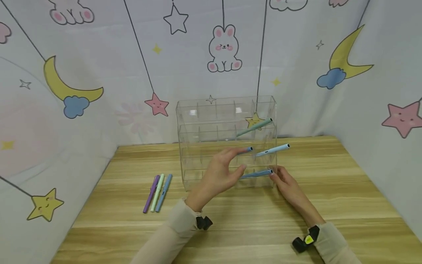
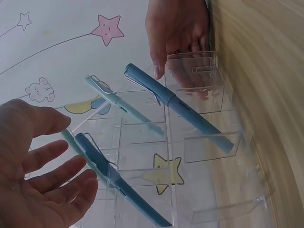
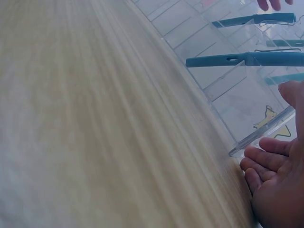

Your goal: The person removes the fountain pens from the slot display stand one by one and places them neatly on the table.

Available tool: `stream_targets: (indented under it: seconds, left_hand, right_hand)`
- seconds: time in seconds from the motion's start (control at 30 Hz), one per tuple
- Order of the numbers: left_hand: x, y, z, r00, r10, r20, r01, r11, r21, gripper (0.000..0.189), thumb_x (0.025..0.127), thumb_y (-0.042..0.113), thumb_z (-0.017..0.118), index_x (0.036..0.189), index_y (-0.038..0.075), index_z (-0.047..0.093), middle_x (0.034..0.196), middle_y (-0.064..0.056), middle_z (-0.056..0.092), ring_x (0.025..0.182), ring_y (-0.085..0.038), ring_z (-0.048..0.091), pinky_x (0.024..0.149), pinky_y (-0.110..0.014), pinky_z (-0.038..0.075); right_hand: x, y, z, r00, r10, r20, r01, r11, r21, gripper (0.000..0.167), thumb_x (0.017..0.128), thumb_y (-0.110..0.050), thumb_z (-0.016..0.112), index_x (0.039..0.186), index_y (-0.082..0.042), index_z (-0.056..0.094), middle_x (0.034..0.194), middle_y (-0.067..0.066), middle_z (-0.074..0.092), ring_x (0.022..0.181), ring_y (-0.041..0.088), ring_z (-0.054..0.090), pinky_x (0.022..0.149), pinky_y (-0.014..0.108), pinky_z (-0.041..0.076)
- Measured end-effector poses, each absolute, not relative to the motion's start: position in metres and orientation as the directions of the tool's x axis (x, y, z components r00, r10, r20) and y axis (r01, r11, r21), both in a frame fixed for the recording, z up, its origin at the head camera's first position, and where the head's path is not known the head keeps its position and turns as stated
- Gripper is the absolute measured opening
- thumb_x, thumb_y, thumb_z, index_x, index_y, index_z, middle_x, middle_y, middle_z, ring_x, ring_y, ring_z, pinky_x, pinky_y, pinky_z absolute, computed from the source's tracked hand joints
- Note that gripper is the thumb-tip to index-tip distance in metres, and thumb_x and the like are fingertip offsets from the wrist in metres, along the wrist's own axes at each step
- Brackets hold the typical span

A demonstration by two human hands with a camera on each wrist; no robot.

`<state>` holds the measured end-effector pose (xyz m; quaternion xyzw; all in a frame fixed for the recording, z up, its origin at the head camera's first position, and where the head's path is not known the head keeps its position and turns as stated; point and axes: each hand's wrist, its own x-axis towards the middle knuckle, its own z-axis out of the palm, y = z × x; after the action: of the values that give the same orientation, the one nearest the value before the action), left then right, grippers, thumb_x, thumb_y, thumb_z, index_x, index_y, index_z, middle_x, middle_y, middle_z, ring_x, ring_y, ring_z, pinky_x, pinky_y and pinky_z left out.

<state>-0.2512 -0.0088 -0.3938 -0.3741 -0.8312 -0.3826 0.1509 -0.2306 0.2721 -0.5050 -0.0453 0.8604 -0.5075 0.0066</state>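
A clear plastic rack (image 1: pixel 227 104) with several compartments stands upright on the table. My left hand (image 1: pixel 219 174) is in front of it, fingers spread and loosely bent, beside the cap end of a blue pen (image 2: pixel 126 187); whether a fingertip touches that pen is unclear. My right hand (image 1: pixel 291 189) rests against the rack's lower right side, its thumb near the front edge. Close to that thumb, another blue pen (image 1: pixel 257 173) lies in the bottom row. Above it a light blue pen (image 1: pixel 273 150) sticks out, and higher still a green pen (image 1: pixel 254 127). All slant out of their compartments.
On the wood-grain table (image 1: pixel 118 227), left of the rack, lie a purple pen (image 1: pixel 151 194), a pale green pen (image 1: pixel 157 192) and a blue pen (image 1: pixel 163 193) side by side. A printed curtain (image 1: pixel 197 80) hangs behind the rack and along both sides.
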Motion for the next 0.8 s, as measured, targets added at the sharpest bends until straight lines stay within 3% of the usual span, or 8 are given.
stream_targets:
  seconds: [0.43, 0.8]
  left_hand:
    - [-0.257, 0.010, -0.395, -0.686, 0.505, 0.524, 0.727, 0.493, 0.478, 0.049, 0.101, 0.015, 0.075, 0.148, 0.013, 0.062, 0.141, -0.010, 0.069, 0.131, -0.031, 0.068, 0.106, -0.048, 0.060]
    - [-0.274, 0.026, -0.403, -0.628, 0.427, 0.651, 0.753, 0.546, 0.368, 0.032, 0.099, 0.012, 0.079, 0.131, 0.013, 0.073, 0.120, -0.006, 0.074, 0.110, -0.025, 0.071, 0.090, -0.039, 0.062]
  right_hand:
    - [-0.231, 0.272, -0.505, -0.995, -0.093, 0.029, -0.067, 0.435, -0.898, 0.060, 0.116, -0.041, 0.046, 0.159, -0.001, 0.039, 0.167, 0.029, 0.043, 0.158, 0.050, 0.037, 0.127, 0.069, 0.031]
    - [-0.231, 0.273, -0.505, -0.997, -0.071, 0.040, -0.068, 0.463, -0.884, 0.059, 0.116, -0.041, 0.046, 0.159, -0.001, 0.041, 0.165, 0.027, 0.048, 0.155, 0.048, 0.042, 0.126, 0.067, 0.034]
